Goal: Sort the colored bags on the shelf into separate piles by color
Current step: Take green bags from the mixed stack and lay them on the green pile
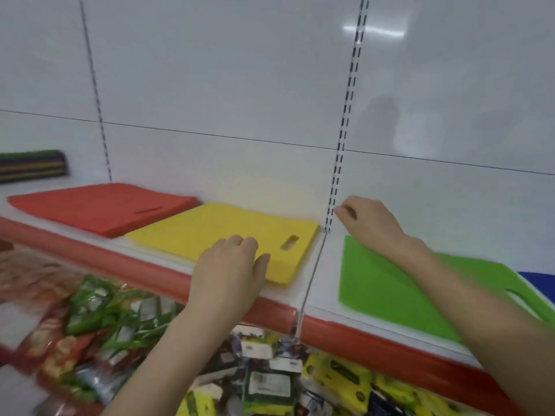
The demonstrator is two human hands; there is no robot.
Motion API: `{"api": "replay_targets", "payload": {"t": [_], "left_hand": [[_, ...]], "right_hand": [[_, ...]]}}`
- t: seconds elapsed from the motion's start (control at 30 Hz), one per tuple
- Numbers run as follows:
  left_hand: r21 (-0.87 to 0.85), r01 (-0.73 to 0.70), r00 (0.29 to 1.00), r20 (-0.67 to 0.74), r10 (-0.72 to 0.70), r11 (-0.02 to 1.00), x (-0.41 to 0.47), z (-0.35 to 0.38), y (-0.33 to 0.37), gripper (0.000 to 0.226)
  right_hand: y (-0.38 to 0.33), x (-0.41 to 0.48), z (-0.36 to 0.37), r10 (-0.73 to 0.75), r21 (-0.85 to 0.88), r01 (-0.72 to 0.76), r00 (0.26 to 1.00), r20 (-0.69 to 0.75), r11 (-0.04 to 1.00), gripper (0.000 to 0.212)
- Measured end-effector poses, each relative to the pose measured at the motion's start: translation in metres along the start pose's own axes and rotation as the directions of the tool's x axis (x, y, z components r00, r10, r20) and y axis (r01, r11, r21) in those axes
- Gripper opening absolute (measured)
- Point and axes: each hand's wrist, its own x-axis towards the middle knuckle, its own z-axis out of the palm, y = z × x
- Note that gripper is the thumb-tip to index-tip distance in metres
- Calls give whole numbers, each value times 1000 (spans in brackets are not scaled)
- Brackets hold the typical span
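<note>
Shelf [326,267] is white w/ a red front trim and carries 4 single-colour lots of bags plus 1 mixed stack. From the left end: 1 mixed stack [33,165] of dark, striped layers at the back edge, blurred, exact colours hard to tell. Next comes 1 red pile [102,205] lying flat, 1 handle slot showing. Then 1 yellow pile [228,228], just beside the red one, running from near the back wall to the front edge, 1 handle slot near its right side. Past the shelf's centre seam lies 1 green pile [381,283], apart from the yellow, w/ 1 handle cut-out toward the right. At the right end only a corner of 1 blue lot [537,280] shows. 2 hands in view. Left hand [231,265] rests on the yellow pile's front edge, fingers bent, thumb lying on top; can't tell whether it grips the bags. Right hand [369,223] is at the back edge by the slotted upright strip [336,181], above the green pile's back corner, fingers curled in, nothing seen in them. Below the front edge: many snack packets [120,319], blurred, not countable.
</note>
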Motion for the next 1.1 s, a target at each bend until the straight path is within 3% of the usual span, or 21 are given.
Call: {"api": "replay_targets", "payload": {"t": [0.1,0.23,0.5,0.73,0.9,1.1], "left_hand": [[35,97,994,-44,-96,995,-19,-25,-67,34],[103,159,986,-63,-153,982,-50,-62,-171,27],[256,327,945,-108,-309,910,-123,-146,-352,29],[299,526,850,-188,-492,796,-171,-192,-459,31],[318,576,817,-182,-548,753,-177,-196,-531,31],[352,567,818,-139,-557,745,-143,-189,-641,28]], "right_hand": [[-85,17,31,-141,108,140,990,-1,984,27],[-211,32,81,-291,209,290,956,-25,934,27],[-433,35,181,-524,335,493,852,3,803,30],[-576,43,251,-646,412,574,762,49,708,34],[-660,55,301,-723,434,637,689,52,638,27],[-761,119,370,-737,482,635,674,35,603,30]]}}
